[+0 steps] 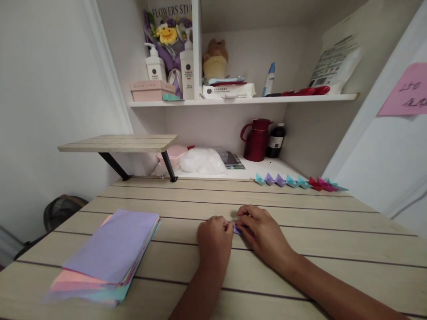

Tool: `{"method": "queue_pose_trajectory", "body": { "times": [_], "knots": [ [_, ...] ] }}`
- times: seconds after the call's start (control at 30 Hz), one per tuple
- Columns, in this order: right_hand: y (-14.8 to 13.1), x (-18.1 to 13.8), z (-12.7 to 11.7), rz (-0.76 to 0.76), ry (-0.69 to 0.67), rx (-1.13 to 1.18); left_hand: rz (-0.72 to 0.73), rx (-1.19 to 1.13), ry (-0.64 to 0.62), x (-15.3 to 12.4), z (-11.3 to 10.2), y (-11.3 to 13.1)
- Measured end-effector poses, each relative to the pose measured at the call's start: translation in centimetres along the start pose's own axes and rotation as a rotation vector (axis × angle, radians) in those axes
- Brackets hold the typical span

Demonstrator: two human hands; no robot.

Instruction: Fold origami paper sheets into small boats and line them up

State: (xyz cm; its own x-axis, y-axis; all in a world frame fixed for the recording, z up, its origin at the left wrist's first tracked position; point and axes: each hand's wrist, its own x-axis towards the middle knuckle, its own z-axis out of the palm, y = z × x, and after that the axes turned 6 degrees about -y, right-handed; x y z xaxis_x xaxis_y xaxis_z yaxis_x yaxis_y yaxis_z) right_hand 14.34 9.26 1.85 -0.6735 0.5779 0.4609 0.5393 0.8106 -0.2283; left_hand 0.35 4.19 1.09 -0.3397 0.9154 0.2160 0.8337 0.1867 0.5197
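A small piece of folded purple paper (237,230) lies at the middle of the wooden table, mostly covered by my fingers. My left hand (216,233) is closed, its thumb and curled fingers pinching the paper's left side. From the right, my right hand (262,229) presses thumb and fingertips on the same paper, with the other fingers bent over it. To the left rests a stack of coloured paper sheets (116,244), a purple one on top. A row of folded paper boats (280,180) in blue, purple, red and pink stands along the table's back right edge.
A small raised wooden shelf (120,142) on black legs stands at the back left. Behind the table are a white plastic bag (202,161), a red thermos jug (256,140) and a dark bottle (276,140). Above them runs a white shelf (213,102) holding bottles and boxes.
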Motion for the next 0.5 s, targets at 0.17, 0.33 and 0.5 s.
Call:
{"method": "queue_pose_trajectory", "body": {
  "times": [0.17, 0.33, 0.5],
  "knots": [
    [-0.06, -0.01, 0.02, -0.028, -0.009, -0.018, 0.004, -0.026, 0.002, -0.13, -0.05, -0.03],
    [0.22, -0.25, 0.16, -0.033, -0.014, -0.005, -0.046, -0.081, -0.023, -0.04, -0.21, -0.16],
    [-0.02, -0.05, 0.03, -0.072, -0.011, -0.028, -0.048, -0.052, -0.032, 0.05, -0.30, 0.13]
  ]
}}
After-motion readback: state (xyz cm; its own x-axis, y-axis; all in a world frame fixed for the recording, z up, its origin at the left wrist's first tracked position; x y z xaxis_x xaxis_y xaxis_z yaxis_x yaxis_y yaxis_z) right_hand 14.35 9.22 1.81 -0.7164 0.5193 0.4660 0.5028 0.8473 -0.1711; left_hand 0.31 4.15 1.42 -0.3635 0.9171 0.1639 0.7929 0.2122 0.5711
